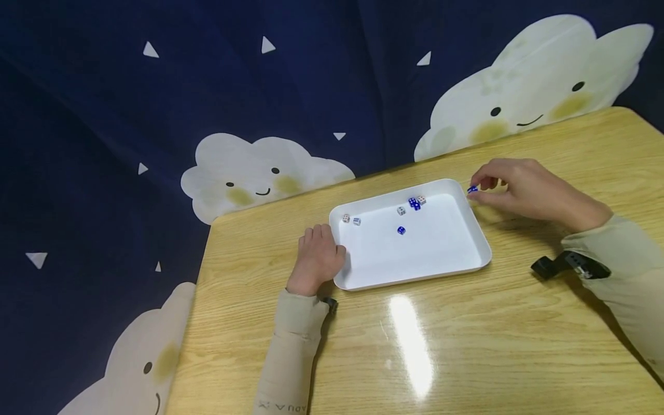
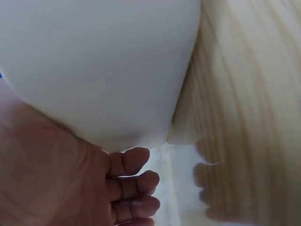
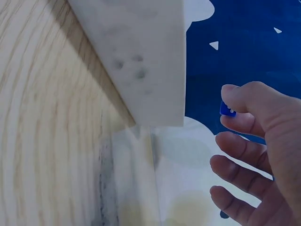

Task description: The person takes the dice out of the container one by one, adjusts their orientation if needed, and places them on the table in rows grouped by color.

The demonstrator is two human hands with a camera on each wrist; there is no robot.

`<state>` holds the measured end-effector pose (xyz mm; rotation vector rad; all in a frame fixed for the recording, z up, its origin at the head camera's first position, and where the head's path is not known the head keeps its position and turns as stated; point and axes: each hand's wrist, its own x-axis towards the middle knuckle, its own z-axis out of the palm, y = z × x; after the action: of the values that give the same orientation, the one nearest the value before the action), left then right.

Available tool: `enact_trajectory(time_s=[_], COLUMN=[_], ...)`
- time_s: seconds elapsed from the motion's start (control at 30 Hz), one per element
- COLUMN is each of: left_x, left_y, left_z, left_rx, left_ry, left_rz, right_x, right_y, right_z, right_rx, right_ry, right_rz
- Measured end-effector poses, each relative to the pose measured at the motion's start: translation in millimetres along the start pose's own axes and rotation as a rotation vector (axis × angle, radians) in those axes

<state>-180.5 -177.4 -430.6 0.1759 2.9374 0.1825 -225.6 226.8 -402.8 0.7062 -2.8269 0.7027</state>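
Note:
My right hand [image 1: 519,187] pinches a blue die [image 1: 472,189] between thumb and index finger, just beyond the right end of a white tray [image 1: 430,253]. In the right wrist view the die [image 3: 227,109] shows white pips, and the other fingers are spread loosely below it. At the tray's left end, my left hand [image 1: 317,256] holds the rim with the thumb over it. Its fingers [image 2: 134,183] curl beside the outer wall in the left wrist view. Inside the tray lie white dice [image 1: 401,211] and blue dice [image 1: 401,230], several of them grouped near the back wall.
The tray stands on a light wood table [image 1: 363,346] with a bright glare streak in front of it. Behind the table hangs a dark blue curtain [image 1: 311,86] with clouds and triangles. A black strap device [image 1: 570,266] sits at the right wrist.

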Motion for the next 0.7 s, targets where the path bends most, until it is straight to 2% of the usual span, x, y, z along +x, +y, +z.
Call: enact_trajectory(time_s=[0.7], left_x=[0.6], left_y=[-0.4], left_z=[1.0], left_rx=[0.000], left_ry=[0.012], left_rz=[-0.007], right_x=[3.5], right_y=[22], right_z=[10], right_rx=[-0.001], right_ry=[-0.026], right_rz=[0.064])
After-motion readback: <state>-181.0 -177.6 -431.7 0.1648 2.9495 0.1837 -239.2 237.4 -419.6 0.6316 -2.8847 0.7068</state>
